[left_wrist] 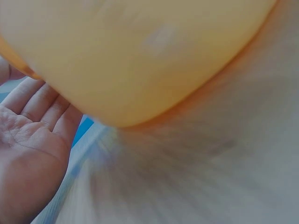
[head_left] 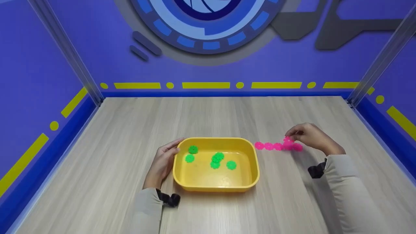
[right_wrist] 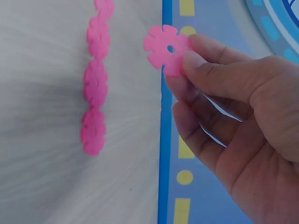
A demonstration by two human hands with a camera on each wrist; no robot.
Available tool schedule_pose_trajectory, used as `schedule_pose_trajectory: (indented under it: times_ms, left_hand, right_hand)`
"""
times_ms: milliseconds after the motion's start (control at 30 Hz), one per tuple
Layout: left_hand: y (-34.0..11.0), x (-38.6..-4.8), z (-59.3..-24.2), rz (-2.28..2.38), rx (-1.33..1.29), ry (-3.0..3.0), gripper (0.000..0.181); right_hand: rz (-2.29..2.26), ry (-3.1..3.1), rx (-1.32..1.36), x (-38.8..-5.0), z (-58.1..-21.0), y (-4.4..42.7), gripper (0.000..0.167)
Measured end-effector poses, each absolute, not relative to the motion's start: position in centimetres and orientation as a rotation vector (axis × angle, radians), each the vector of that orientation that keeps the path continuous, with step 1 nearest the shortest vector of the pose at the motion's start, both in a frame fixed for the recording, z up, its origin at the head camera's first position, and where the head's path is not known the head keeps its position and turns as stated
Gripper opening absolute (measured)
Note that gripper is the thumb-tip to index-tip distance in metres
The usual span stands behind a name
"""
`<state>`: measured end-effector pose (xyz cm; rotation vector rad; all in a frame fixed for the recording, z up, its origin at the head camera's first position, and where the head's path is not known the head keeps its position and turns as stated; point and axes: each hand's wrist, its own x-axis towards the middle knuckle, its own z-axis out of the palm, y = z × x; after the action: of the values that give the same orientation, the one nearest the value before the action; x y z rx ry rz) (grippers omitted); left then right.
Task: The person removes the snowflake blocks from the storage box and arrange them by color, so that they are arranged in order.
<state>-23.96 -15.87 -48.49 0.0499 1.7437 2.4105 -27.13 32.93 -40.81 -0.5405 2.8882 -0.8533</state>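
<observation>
A yellow plastic basin (head_left: 216, 188) stands on the table, with several green notched discs (head_left: 231, 165) lying inside. My left hand (head_left: 162, 162) grips its left rim, the thumb at the edge and the fingers along the outer wall (left_wrist: 140, 70). Between thumb and fingertips, my right hand (head_left: 313, 138) pinches a pink snowflake disc (right_wrist: 161, 49) with a small hole in its centre. Below that disc, a row of pink snowflake discs (head_left: 268, 146) runs along the table to the right of the basin. In the right wrist view the pinched disc is apart from the row (right_wrist: 95, 84).
The wood-grain table (head_left: 143, 120) is bounded by a purple back wall (head_left: 208, 73) and side walls with yellow marks. Dark cameras (head_left: 317, 170) are strapped at both wrists.
</observation>
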Motion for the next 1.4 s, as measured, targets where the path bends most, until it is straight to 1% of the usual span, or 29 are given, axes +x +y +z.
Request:
schedule_pose_trajectory:
  times_ms: [233,467,700,933,1133,1400]
  left_hand:
    - [-15.8,-24.0,-48.4,2.411,0.025,1.754,0.048]
    - [-15.9,-23.9,-48.3,2.405,0.011,1.752,0.050]
    - [-15.9,-23.9,-48.5,2.403,0.030,1.759,0.050]
    - [-16.0,-23.8,-48.7,2.416,0.073,1.756,0.050]
    - [-15.9,-23.8,-48.7,2.421,0.060,1.763,0.049]
    - [-15.8,-24.0,-48.5,2.413,0.043,1.781,0.048]
  right_hand:
    - [-0.872,2.909,-0.479,-27.0,-41.3,34.3,0.020]
    - [-0.848,2.973,-0.498,-26.9,-42.3,35.3,0.023]
    - [-0.868,2.952,-0.407,-26.5,-42.9,36.0,0.026]
    - [-0.874,2.934,-0.310,-26.5,-43.4,36.8,0.023]
    - [-0.856,2.923,-0.240,-26.6,-43.9,37.2,0.025]
    - [-0.834,2.975,-0.247,-26.7,-44.5,37.6,0.023]
